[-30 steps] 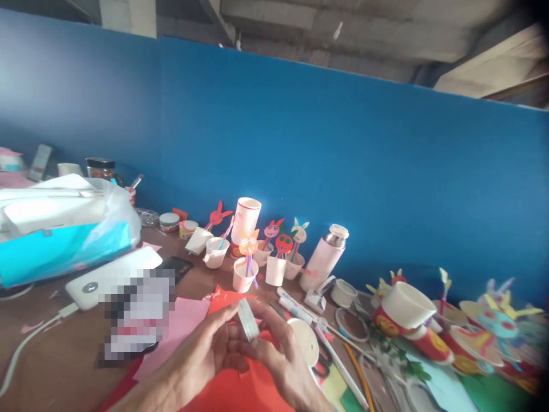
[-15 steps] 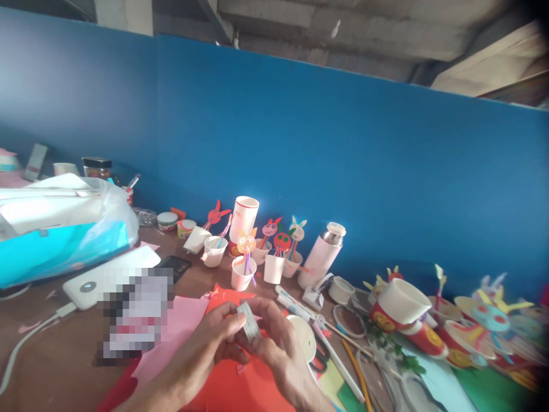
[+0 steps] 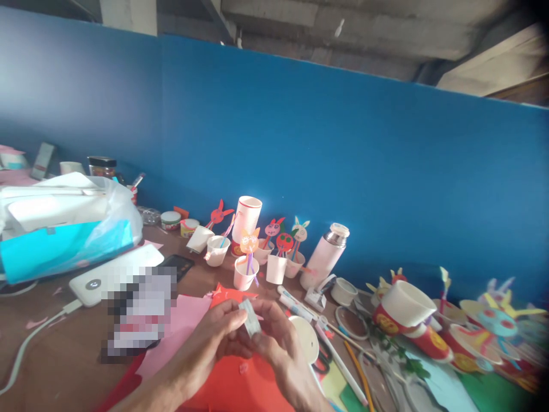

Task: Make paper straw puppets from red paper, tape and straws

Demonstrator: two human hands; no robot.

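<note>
A small pale grey, flat piece (image 3: pixel 250 319) is held upright between my two hands, above red paper (image 3: pixel 240 383). My left hand (image 3: pixel 218 332) pinches its left side with the thumb. From the right, my right hand (image 3: pixel 278 337) grips its lower right edge, with the fingers curled behind. What exactly the piece is I cannot make out. Pink paper (image 3: pixel 182 320) lies under and beside my left forearm. A white round lid or cup (image 3: pixel 305 339) is just right of my right hand.
Paper cups with paper animal faces (image 3: pixel 245 273) stand behind my hands, near a pink thermos (image 3: pixel 323 257). Scissors (image 3: pixel 322 359), pens and more cups (image 3: pixel 403 306) crowd the right. A power bank (image 3: pixel 115 274) and plastic bag (image 3: pixel 115 206) lie left.
The whole view has shifted slightly, so the things on the table appear a little further right. Both hands keep their hold on the small piece, with hardly any change in pose.
</note>
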